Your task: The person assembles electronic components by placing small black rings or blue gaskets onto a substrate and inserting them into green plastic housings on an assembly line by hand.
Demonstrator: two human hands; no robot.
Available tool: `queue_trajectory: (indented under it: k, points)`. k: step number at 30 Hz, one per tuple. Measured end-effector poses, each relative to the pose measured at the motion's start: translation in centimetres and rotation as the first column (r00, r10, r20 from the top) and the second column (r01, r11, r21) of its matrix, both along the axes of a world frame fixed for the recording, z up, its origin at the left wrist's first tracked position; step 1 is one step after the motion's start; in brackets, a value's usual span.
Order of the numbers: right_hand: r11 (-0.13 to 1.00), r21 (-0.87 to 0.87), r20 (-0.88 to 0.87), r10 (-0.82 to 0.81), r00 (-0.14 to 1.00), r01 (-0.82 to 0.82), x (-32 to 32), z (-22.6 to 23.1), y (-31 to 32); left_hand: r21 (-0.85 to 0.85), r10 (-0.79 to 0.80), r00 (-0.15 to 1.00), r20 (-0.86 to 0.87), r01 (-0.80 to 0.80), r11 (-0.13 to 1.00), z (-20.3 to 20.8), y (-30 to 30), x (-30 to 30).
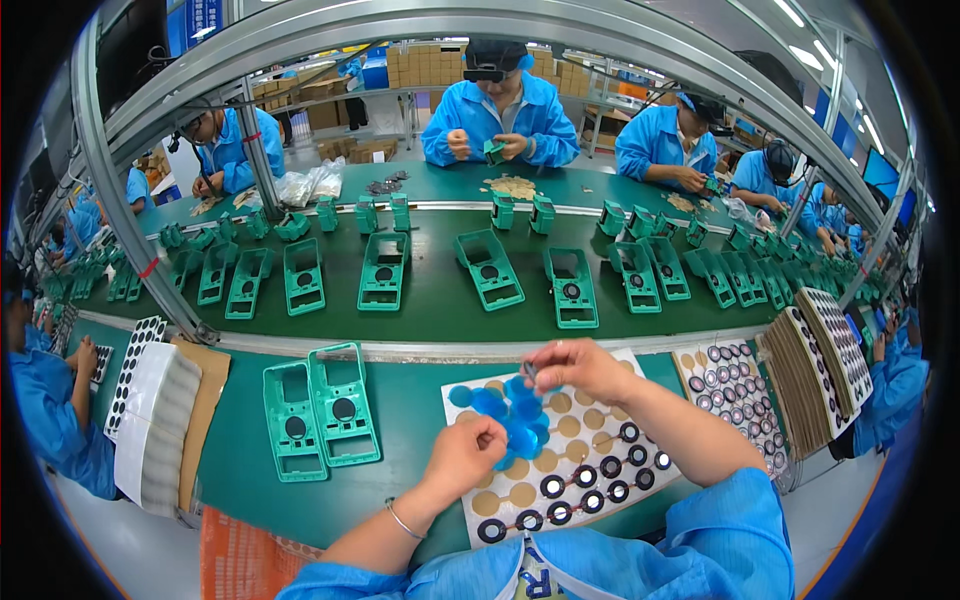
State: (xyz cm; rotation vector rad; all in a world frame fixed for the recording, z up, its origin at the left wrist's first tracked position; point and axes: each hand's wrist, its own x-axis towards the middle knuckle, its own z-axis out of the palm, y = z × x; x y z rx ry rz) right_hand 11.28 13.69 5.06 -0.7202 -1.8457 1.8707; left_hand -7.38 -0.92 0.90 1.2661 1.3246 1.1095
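Note:
My right hand pinches a small dark round piece, seen nearly edge-on, over the far part of a white sheet. My left hand is closed, thumb against curled fingers, at the sheet's left side; whatever it grips is hidden. Between the hands lies a loose heap of translucent blue film discs. Black ring-shaped parts with pale centres and red-brown leads sit in rows on the near part of the sheet. Bare tan circles show beyond them. Two green plastic housings, each with a black disc, lie to the left.
A conveyor carries many green housings across the far side. White sheets are stacked at left; another filled tray and card stacks stand right. An orange basket is below. Co-workers sit opposite. Metal frame posts rise nearby.

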Motion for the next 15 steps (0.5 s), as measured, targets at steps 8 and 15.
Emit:
queue_trajectory:
  k: [8,15]
  points:
    - [0.662,0.683,-0.008,-0.415,0.91,0.308,-6.4,-2.5,11.6,0.486,0.283,0.679,-0.677,0.124,0.865,-1.2,-0.1,0.3]
    - [0.29,0.946,0.012,-0.473,0.881,0.143,-9.3,-5.7,17.7,0.49,0.31,0.62,-0.721,0.138,0.861,-1.3,-0.2,0.2]
